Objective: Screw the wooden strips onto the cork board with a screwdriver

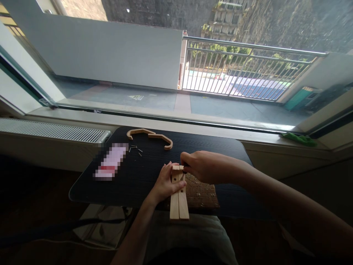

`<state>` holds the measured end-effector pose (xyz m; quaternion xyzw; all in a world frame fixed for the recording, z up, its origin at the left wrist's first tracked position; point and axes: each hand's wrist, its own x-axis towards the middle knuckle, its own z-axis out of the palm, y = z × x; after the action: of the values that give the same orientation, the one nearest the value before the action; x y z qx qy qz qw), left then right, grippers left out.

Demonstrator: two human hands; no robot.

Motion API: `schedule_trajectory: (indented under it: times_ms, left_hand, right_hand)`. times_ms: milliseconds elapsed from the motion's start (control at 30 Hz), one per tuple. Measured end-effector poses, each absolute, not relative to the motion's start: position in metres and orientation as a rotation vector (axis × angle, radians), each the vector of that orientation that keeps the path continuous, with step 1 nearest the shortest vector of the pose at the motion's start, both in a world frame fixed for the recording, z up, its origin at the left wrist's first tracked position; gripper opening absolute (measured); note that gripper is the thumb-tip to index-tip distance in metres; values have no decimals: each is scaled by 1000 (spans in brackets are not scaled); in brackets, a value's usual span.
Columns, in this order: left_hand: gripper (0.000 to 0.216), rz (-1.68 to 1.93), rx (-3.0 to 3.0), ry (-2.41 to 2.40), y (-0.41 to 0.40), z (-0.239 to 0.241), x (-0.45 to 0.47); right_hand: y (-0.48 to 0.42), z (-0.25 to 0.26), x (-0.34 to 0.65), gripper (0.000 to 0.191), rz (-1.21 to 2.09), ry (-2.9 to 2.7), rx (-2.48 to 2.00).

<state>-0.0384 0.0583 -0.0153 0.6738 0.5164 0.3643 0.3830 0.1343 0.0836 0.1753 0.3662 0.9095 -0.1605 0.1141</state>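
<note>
Two light wooden slats (179,200) lie side by side on a cork mat (202,195) at the near edge of a black table (129,176). My left hand (165,184) is closed round the slats' far end, fingers wrapped over them. My right hand (202,165) is pinched shut at the top of the slats, on something small and dark that I cannot make out. Two curved wooden pieces (150,137) lie at the table's far side, with several small screws (136,149) beside them.
A pink and red blurred packet (110,165) lies on the table's left part. A white radiator (52,130) runs along the left under the window sill. A green cloth (299,138) rests on the sill at the right. My lap is under the table's near edge.
</note>
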Motion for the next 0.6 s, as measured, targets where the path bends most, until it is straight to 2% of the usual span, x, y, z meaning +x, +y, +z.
schedule_trajectory:
  times_ms: [367, 600]
  left_hand:
    - [62, 911, 1704, 1321, 58, -12, -38]
    - [61, 918, 1713, 1328, 58, -13, -38]
  right_hand:
    - [85, 168, 130, 20, -308, 2710, 1153]
    - [83, 168, 127, 31, -161, 2701, 1206]
